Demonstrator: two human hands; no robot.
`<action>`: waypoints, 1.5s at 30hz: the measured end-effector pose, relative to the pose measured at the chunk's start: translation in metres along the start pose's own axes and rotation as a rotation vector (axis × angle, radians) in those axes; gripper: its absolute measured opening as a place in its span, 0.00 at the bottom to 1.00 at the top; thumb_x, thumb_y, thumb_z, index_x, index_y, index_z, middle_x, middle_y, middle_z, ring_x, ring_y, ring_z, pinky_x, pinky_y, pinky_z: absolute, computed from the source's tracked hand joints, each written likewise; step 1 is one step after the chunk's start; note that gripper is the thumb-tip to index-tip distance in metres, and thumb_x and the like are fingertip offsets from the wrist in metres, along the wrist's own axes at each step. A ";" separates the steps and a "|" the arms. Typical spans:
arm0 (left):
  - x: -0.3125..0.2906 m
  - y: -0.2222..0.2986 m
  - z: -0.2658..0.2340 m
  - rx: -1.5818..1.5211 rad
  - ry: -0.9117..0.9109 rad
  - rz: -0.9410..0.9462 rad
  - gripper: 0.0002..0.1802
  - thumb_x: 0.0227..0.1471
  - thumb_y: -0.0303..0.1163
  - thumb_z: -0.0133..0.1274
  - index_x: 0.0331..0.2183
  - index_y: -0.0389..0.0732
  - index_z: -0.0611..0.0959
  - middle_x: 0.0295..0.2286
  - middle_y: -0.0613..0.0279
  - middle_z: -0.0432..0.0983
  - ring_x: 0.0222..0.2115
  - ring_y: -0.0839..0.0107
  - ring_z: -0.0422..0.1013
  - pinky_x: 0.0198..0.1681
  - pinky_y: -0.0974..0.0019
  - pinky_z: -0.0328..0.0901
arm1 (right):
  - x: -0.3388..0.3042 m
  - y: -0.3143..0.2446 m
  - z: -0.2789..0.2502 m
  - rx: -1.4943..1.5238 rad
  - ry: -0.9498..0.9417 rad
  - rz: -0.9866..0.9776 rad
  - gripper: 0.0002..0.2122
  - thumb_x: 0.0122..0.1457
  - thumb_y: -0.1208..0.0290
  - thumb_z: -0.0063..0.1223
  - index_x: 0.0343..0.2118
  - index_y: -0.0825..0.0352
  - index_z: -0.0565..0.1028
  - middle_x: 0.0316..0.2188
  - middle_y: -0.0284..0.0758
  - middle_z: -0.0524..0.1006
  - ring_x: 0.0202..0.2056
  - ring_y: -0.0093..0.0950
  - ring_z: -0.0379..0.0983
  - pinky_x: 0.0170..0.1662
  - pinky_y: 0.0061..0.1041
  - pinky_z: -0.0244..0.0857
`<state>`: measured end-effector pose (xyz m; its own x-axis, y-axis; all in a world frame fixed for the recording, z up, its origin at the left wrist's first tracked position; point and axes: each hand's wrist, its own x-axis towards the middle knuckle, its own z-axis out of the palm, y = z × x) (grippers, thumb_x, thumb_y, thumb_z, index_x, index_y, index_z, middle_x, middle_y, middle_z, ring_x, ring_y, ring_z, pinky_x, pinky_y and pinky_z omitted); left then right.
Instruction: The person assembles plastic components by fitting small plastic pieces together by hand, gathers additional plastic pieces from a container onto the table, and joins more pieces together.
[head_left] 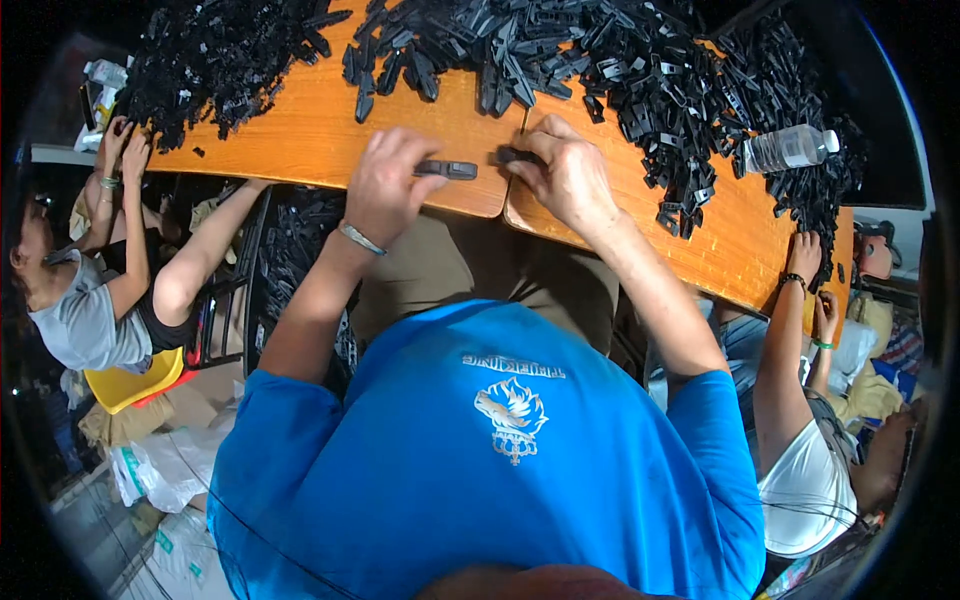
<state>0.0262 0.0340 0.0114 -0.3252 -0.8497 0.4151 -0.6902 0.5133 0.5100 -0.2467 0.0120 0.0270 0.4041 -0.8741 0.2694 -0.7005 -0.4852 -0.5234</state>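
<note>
My left hand (383, 187) is closed on a long black plastic piece (452, 170), pinched between thumb and fingers just above the table's near edge. The piece points to the right, and a lighter slot shows along it. A short gap away, my right hand (573, 178) pinches a smaller dark piece (514, 156), mostly covered by the fingers. The two pieces do not touch. Beyond my hands, a heap of long black plastic pieces (490, 55) lies on the orange-brown wooden table (320, 140).
Small black parts (215, 75) are heaped at the far left, and black clip-like pieces (660, 115) at the right. A clear plastic bottle (790, 149) lies on the right-hand heap. One co-worker (95, 290) sits at the left, another (810, 470) at the right, both with hands at the table.
</note>
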 end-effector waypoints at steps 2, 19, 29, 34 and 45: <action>-0.010 -0.011 0.003 -0.022 0.024 -0.030 0.15 0.47 0.27 0.70 0.39 0.38 0.87 0.38 0.54 0.80 0.43 0.51 0.74 0.48 0.52 0.69 | 0.000 -0.011 0.020 0.089 0.047 -0.009 0.13 0.55 0.75 0.73 0.43 0.65 0.85 0.38 0.39 0.80 0.36 0.41 0.82 0.38 0.37 0.76; -0.008 -0.020 0.016 -0.074 0.060 -0.033 0.07 0.49 0.26 0.67 0.32 0.39 0.85 0.32 0.54 0.77 0.37 0.49 0.75 0.43 0.53 0.69 | 0.034 -0.008 0.071 0.054 0.028 -0.289 0.04 0.52 0.71 0.65 0.29 0.63 0.82 0.33 0.38 0.79 0.31 0.43 0.81 0.32 0.44 0.74; -0.106 -0.088 -0.134 0.114 -0.382 -0.447 0.20 0.50 0.11 0.63 0.46 0.31 0.84 0.41 0.56 0.82 0.40 0.66 0.78 0.46 0.66 0.71 | -0.098 0.032 -0.043 -0.122 0.379 0.178 0.10 0.59 0.78 0.66 0.44 0.66 0.85 0.37 0.41 0.81 0.38 0.40 0.81 0.42 0.35 0.77; -0.056 -0.047 -0.100 0.054 -0.199 -0.368 0.12 0.63 0.21 0.59 0.48 0.33 0.85 0.40 0.53 0.81 0.42 0.67 0.78 0.48 0.67 0.72 | -0.165 0.064 -0.074 -0.360 0.386 0.565 0.15 0.59 0.70 0.69 0.49 0.61 0.83 0.40 0.41 0.79 0.37 0.46 0.81 0.39 0.43 0.76; 0.085 -0.003 0.058 0.028 -0.009 -0.056 0.20 0.57 0.32 0.66 0.51 0.41 0.85 0.41 0.51 0.80 0.44 0.48 0.78 0.45 0.50 0.74 | -0.086 0.069 -0.053 -0.251 0.234 0.359 0.15 0.58 0.75 0.68 0.49 0.63 0.82 0.41 0.43 0.80 0.41 0.50 0.80 0.43 0.43 0.75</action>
<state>-0.0369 -0.0466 0.0020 -0.2913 -0.8779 0.3801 -0.7250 0.4618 0.5110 -0.3612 0.0519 0.0108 -0.0115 -0.9547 0.2973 -0.9029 -0.1178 -0.4133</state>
